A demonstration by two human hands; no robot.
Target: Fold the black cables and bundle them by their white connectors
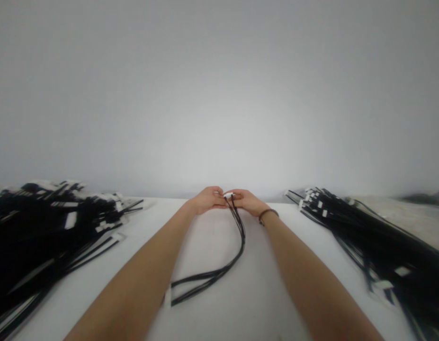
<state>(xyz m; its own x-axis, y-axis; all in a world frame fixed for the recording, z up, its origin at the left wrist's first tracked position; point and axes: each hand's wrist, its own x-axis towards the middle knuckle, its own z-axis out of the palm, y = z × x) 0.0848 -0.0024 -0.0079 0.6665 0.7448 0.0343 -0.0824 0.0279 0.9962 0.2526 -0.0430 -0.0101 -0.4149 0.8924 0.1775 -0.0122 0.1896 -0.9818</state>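
Observation:
Both hands meet at the far middle of the white table. Between their fingertips is a small white connector point(228, 194) at the upper end of a black cable point(243, 237). My left hand point(209, 200) pinches the connector from the left side. From the right, my right hand point(246, 201) has its fingers closed on it too. The cable curves down toward me and to the left, splitting into two strands that end at another white connector point(168, 296) beside my left forearm. A dark bracelet point(268, 216) circles my right wrist.
A large heap of black cables point(31, 237) with white connectors lies at the left. Another bundle of black cables point(375, 237) stretches along the right, with clear plastic point(400, 215) behind it. A pale wall point(219, 94) rises behind the white table point(262, 293).

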